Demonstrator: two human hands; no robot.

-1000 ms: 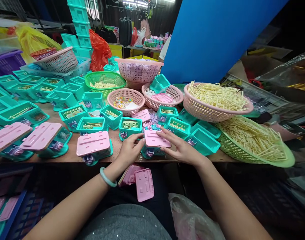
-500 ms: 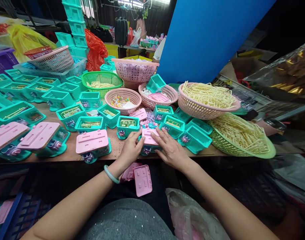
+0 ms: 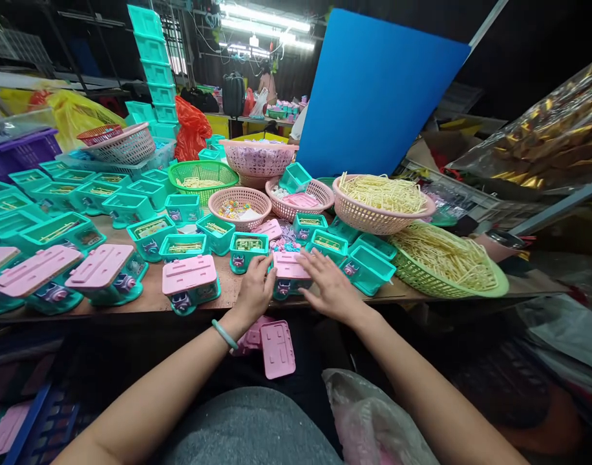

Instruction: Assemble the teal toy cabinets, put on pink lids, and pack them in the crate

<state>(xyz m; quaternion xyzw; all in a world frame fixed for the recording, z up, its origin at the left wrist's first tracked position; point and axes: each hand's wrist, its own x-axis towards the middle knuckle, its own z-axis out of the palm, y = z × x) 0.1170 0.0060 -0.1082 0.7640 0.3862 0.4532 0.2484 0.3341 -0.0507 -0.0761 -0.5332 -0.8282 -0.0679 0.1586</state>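
In front of me at the table's near edge stands a small teal plastic box with a pink lid (image 3: 287, 266) on top. My left hand (image 3: 254, 287) holds the box at its left side, thumb and forefinger against the corner. On the right end of the lid, my right hand (image 3: 332, 287) lies with fingers stretched and apart, its thumb low by the box's front. A loose pink lid (image 3: 277, 349) rests on my lap beside another pink piece. Just behind the box are small pink, blue and purple pieces (image 3: 284, 245). Left of it stands an open teal box (image 3: 247, 245) with yellowish pieces inside.
Several lidded boxes (image 3: 189, 278) line the table's left front, with many open teal boxes behind. Baskets stand at the back, including a pink basket (image 3: 380, 216) and a green basket (image 3: 446, 271) of yellow sticks. A blue board (image 3: 368, 97) rises behind. A plastic bag (image 3: 373, 413) lies by my lap.
The view has tilted up a little and shifted. My right hand's fingers have spread and slid slightly rightward on the lid. My left hand stays at the box's left side.
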